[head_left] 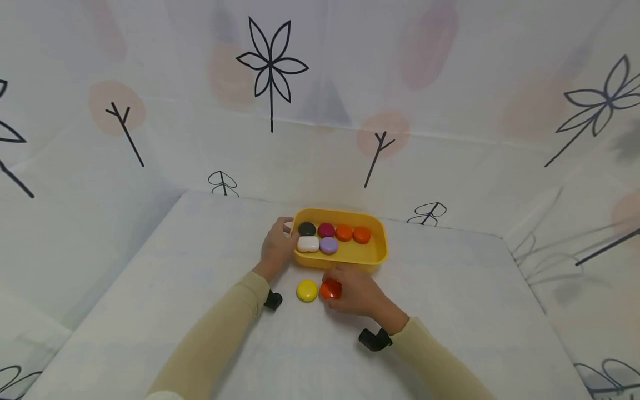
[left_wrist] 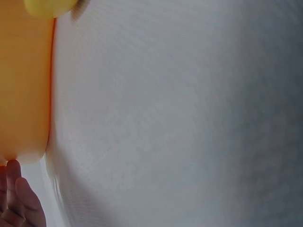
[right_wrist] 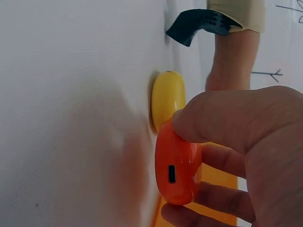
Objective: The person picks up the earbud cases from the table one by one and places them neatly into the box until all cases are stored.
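Note:
My right hand (head_left: 357,291) pinches a red earbud case (right_wrist: 177,163) between thumb and fingers, just in front of the yellow tray (head_left: 357,256). A charging port shows on the case's end in the right wrist view. Left of it, a round yellow case (head_left: 307,290) lies on the table. My left hand (head_left: 278,247) grips the tray's left end, thumb at the rim and fingers against the outer wall. Inside the tray's back row sit a black case (head_left: 306,229), a maroon one (head_left: 326,230) and two orange ones (head_left: 344,232). A white case (head_left: 308,244) and a lilac case (head_left: 328,245) sit in front.
A white cloth covers the table (head_left: 200,278). Printed fabric walls (head_left: 320,155) with plant drawings stand behind and at both sides. Black wrist mounts (head_left: 375,339) stick out from both sleeves close over the table.

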A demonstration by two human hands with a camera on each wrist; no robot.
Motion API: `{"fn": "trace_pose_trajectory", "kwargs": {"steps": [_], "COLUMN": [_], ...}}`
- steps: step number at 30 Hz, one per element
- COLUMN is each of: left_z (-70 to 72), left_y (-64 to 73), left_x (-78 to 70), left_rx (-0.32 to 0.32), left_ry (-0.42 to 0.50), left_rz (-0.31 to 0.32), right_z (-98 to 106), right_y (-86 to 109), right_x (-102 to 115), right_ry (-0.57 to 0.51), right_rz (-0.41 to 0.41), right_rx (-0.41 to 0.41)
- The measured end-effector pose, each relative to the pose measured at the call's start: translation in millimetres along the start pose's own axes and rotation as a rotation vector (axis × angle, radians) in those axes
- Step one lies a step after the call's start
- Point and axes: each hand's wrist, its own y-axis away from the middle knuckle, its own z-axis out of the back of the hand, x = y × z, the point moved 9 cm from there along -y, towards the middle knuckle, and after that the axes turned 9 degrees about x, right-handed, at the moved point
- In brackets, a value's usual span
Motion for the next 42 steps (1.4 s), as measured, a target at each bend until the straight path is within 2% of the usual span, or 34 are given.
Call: {"fn": "trace_pose_trajectory", "kwargs": {"steps": [19,28,34,39,42], "left_z": [-2.3,-1.4,-0.7,0.4,0.7], "left_y": [-3.4,-2.7,-2.6,-2.2,-1.5], "left_x": [2.8,2.3,1.5,1.2,0.9], "left_rx": [-0.001,-0.002,-0.008,-0.015,-0.016], "left_ry": [0.008,0.007,0.003,-0.004,-0.005], "left_rz": [-0.001,-0.010,-0.009,-0.003,0.000], "right_z": [-13,-18,-12,-2,8], "right_y": [-4.9,-5.4,-4.6,-3.8,-2.2], "right_x": [-3,-5,-2,-1,-1], "right_ry": [0.035,-0.027,0.044,-0.033,-0.105], "right_rz": [-0.007,-0.018,-0.008,-0.035,-0.060], "right_rx": [0.038,0.062,0.041,0.050,0.024]}}
